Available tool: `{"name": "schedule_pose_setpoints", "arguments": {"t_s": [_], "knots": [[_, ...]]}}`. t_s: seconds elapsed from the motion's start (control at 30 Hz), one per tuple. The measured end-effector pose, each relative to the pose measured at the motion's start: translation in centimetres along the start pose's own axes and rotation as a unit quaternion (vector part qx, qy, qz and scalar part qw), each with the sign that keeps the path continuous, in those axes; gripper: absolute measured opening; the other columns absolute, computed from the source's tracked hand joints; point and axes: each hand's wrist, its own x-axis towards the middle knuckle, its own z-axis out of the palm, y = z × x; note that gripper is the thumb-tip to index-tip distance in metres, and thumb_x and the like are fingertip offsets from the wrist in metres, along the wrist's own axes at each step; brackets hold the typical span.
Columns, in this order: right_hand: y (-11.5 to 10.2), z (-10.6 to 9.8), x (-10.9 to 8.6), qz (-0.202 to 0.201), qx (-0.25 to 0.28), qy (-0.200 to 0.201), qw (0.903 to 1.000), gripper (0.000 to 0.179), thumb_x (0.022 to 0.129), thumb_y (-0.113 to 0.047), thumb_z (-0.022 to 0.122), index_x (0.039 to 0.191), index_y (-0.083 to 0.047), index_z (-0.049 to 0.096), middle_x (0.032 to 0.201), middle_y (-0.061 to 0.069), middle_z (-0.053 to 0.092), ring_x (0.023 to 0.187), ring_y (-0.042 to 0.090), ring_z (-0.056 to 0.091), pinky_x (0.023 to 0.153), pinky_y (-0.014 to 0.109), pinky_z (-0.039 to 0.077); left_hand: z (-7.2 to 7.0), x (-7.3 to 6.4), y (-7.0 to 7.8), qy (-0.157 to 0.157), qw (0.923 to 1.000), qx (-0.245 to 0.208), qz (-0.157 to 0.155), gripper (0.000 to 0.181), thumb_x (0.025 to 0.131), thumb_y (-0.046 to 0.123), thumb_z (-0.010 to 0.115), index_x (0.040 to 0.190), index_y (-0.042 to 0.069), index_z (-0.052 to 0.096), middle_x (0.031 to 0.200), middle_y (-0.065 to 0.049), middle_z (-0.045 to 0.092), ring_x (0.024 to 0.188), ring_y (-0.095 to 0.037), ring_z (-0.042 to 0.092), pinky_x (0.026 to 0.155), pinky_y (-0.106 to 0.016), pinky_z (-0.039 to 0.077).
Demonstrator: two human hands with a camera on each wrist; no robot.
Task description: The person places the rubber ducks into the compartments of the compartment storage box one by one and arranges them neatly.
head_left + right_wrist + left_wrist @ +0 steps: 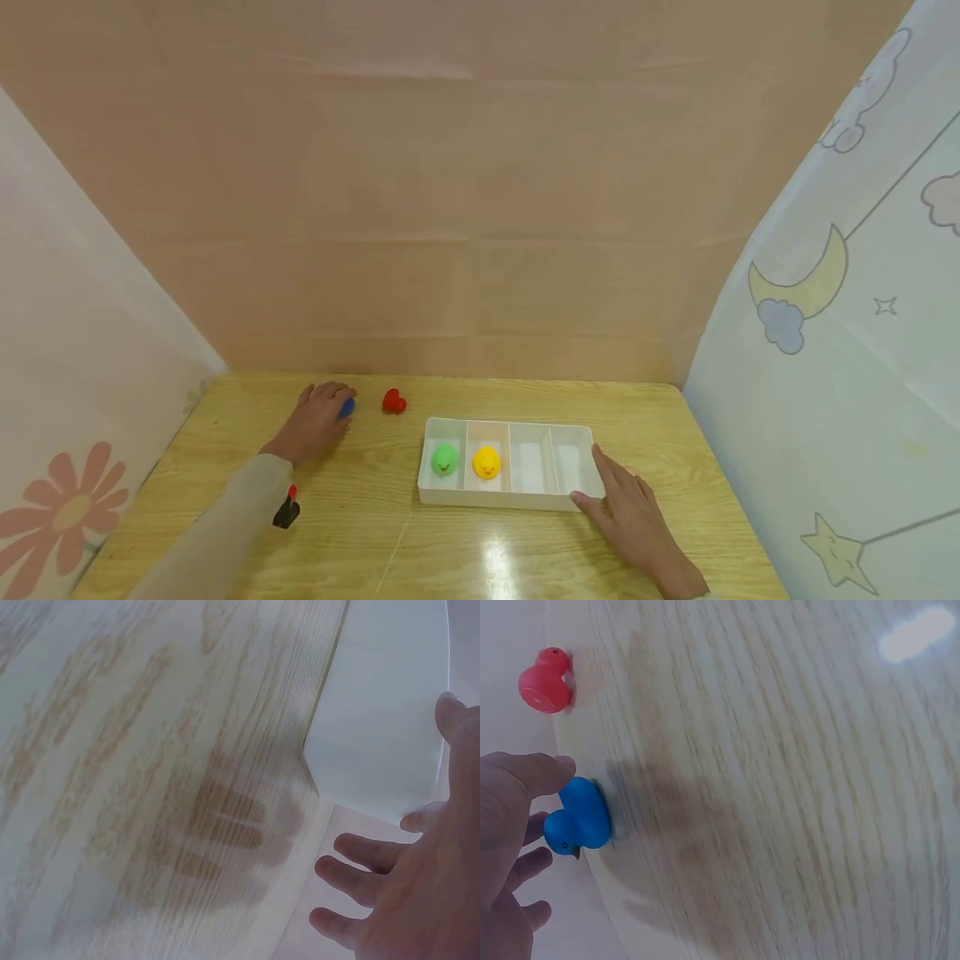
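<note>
A blue toy duck (585, 814) rests on the table beneath my left hand (318, 421). In the left wrist view the thumb tip is right at the duck's tail, and the other fingers spread loosely behind its head. A red toy duck (546, 682) sits a short way off, to the right of this hand in the head view. My right hand (630, 508) holds the right end of a white divided tray (510, 499), thumb at the front rim and index finger along the end wall. Its remaining fingers are spread off the tray in the right wrist view.
Inside the tray, a green toy duck (444, 459) occupies the leftmost compartment and a yellow toy duck (487, 462) the one beside it. A small black and red object (287, 510) shows beside the left sleeve. Cloth walls enclose the wooden table (360, 533) behind and at both sides.
</note>
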Motion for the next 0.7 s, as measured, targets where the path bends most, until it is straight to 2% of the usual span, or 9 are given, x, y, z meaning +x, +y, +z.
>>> {"name": "schedule_pose_setpoints", "arguments": {"t_s": [0.27, 0.5, 0.7], "knots": [[-0.01, 0.08, 0.03, 0.001, -0.001, 0.003, 1.0000, 0.081, 0.106, -0.052, 0.061, 0.167, -0.007, 0.033, 0.161, 0.022, 0.053, 0.144, 0.049, 0.054, 0.112, 0.079, 0.034, 0.13, -0.11, -0.38, 0.000, 1.0000, 0.000, 0.001, 0.036, 0.099, 0.009, 0.074, 0.133, -0.001, 0.065, 0.137, -0.024, 0.066, 0.132, -0.049, 0.059, 0.115, -0.081, 0.033], [-0.14, 0.06, -0.04, 0.010, -0.003, -0.007, 0.9999, 0.082, 0.106, -0.055, 0.059, 0.167, -0.008, 0.032, 0.162, 0.021, 0.052, 0.143, 0.049, 0.054, 0.112, 0.080, 0.034, 0.50, 0.11, -1.02, -0.001, 0.9998, 0.018, 0.010, 0.034, 0.099, 0.008, 0.074, 0.132, 0.001, 0.067, 0.132, -0.020, 0.070, 0.121, -0.046, 0.068, 0.111, -0.082, 0.037], [-0.08, 0.00, -0.01, 0.011, -0.006, -0.009, 0.9999, 0.082, 0.106, -0.055, 0.059, 0.168, -0.009, 0.030, 0.161, 0.021, 0.053, 0.143, 0.049, 0.054, 0.113, 0.080, 0.033, 0.22, 0.32, -0.91, -0.005, 0.9998, 0.014, 0.011, 0.035, 0.098, 0.005, 0.074, 0.131, 0.000, 0.068, 0.130, -0.022, 0.071, 0.119, -0.045, 0.070, 0.107, -0.081, 0.042]]}}
